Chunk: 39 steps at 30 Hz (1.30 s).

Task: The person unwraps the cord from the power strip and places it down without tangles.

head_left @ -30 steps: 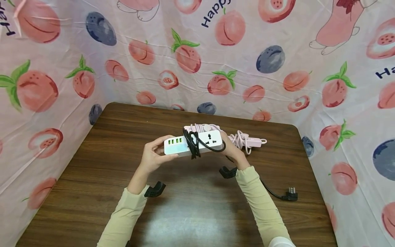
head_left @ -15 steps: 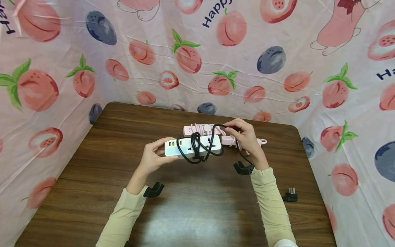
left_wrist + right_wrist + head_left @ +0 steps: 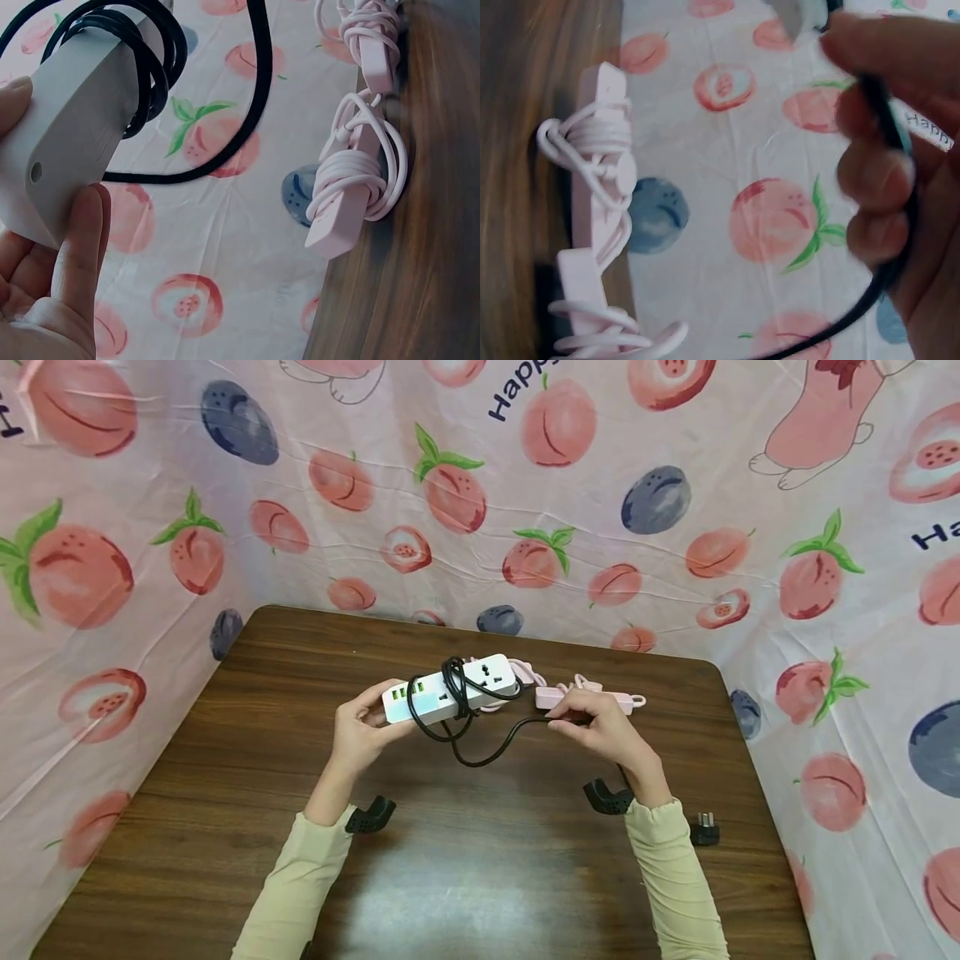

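My left hand (image 3: 358,739) grips the left end of a white power strip (image 3: 429,700), thumb along the near side, and holds it up over the table. The strip tilts, its right end higher, with green USB ports and sockets facing up. Its black cord (image 3: 480,764) is looped around the middle, and a slack length sags toward my right hand (image 3: 603,731). That hand pinches the cord between thumb and fingers; in the right wrist view the cord (image 3: 877,112) runs across the curled fingers. In the left wrist view the strip's underside (image 3: 67,112) shows.
Two pink power strips with wound cords lie behind: one (image 3: 341,221) partly hidden by the white strip in the head view, the other (image 3: 550,697) behind my right hand. The black plug (image 3: 703,833) rests on the brown table (image 3: 465,852) at right. A fruit-print cloth (image 3: 525,502) hangs behind.
My right hand has left the strip's right end and moved right, then down, drawing out a length of black cord. The loops have loosened, and the white strip has tilted and shifted slightly left.
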### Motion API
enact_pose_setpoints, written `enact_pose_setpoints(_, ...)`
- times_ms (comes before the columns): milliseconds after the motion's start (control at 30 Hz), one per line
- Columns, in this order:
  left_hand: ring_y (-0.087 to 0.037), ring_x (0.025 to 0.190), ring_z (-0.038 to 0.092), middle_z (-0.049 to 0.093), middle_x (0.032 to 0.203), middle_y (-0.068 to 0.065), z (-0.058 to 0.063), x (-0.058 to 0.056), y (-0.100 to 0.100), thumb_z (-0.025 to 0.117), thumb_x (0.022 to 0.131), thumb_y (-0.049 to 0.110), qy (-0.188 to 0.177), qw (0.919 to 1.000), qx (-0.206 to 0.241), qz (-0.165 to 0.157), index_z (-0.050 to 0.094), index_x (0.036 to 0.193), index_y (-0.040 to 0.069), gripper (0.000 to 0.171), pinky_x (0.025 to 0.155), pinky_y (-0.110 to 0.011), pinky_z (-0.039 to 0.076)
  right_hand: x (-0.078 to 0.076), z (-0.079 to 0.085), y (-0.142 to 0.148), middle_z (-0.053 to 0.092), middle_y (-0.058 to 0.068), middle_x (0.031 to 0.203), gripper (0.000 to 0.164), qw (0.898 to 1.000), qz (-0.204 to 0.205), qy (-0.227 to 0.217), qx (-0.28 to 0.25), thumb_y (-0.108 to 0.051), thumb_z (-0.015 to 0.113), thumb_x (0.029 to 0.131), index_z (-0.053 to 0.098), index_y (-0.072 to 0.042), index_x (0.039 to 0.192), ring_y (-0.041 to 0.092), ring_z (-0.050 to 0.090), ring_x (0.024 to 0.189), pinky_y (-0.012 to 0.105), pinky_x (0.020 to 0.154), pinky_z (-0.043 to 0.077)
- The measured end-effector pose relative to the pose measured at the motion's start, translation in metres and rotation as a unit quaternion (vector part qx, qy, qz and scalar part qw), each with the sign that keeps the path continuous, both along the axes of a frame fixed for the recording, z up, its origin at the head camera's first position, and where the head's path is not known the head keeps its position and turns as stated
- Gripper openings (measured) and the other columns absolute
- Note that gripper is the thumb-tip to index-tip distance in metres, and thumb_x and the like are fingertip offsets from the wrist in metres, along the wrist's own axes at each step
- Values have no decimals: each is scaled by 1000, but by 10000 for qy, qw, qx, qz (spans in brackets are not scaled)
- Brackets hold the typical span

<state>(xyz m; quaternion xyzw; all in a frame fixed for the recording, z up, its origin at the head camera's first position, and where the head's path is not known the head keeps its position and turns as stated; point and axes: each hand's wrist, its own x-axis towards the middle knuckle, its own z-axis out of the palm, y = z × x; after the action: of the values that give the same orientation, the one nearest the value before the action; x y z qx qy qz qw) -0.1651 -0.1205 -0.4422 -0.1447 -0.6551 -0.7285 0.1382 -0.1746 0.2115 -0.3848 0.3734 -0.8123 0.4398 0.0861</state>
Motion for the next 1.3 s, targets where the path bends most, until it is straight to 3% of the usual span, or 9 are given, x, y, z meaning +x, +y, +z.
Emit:
enact_pose_setpoints(167,-8,78,63,66,97,5,0,0,0,66,61,-30,98,9999,94,-75,52,110,-24,52,64,-18,53,-20,-28,10,55,-3,65,9,9862,-1222,129,1106,-5,75,76,67,-9,76,11,47,61,28,59,40)
enact_pose_setpoints(267,-8,79,64,66,97,5,-2,-1,-1,64,60,-30,210,9996,106,-160,51,110,-25,52,65,-18,53,-27,-32,9,55,-1,66,7,9750,-1795,154,1305,-6,74,78,68,-9,77,16,49,60,30,57,40)
enact_pose_setpoints(433,-8,81,64,66,100,4,-1,1,-1,64,60,-30,307,9987,69,-396,50,110,-26,52,67,-18,53,-39,-36,10,58,5,68,4,9585,-2605,313,1111,-7,73,79,69,-5,79,23,54,61,32,54,40)
enact_pose_setpoints(600,-9,82,64,65,101,3,0,1,-1,67,60,-29,305,9980,-9,-556,51,110,-25,53,68,-19,54,-50,-34,10,61,13,71,5,9437,-3216,750,189,-2,71,80,67,2,79,24,55,62,30,57,41)
enact_pose_setpoints(733,-9,81,64,65,100,4,-1,1,-2,67,60,-30,249,9974,-27,-683,51,110,-25,53,66,-19,54,-52,-30,12,62,17,73,6,9312,-3444,1091,-479,2,70,79,66,6,78,24,56,61,20,57,40)
enact_pose_setpoints(867,-9,80,65,65,100,4,-2,1,-3,67,60,-30,245,9963,-62,-826,50,110,-25,54,65,-20,54,-54,-26,14,62,19,72,5,9256,-3523,1225,-649,4,70,79,66,7,77,25,55,60,14,58,36)
enact_pose_setpoints(1033,-9,82,65,65,104,5,-4,2,-2,68,61,-29,276,9943,-165,-1016,51,110,-24,53,64,-20,54,-56,-21,16,61,19,71,6,9185,-3634,1309,-851,4,69,80,65,8,77,22,52,61,15,59,35)
enact_pose_setpoints(1300,-13,82,65,65,104,0,-7,1,0,74,63,-22,284,9925,-163,-1182,54,112,-20,53,65,-23,54,-48,-10,18,57,20,70,7,8925,-3677,1494,-2143,5,68,81,66,11,79,3,43,63,15,57,34)
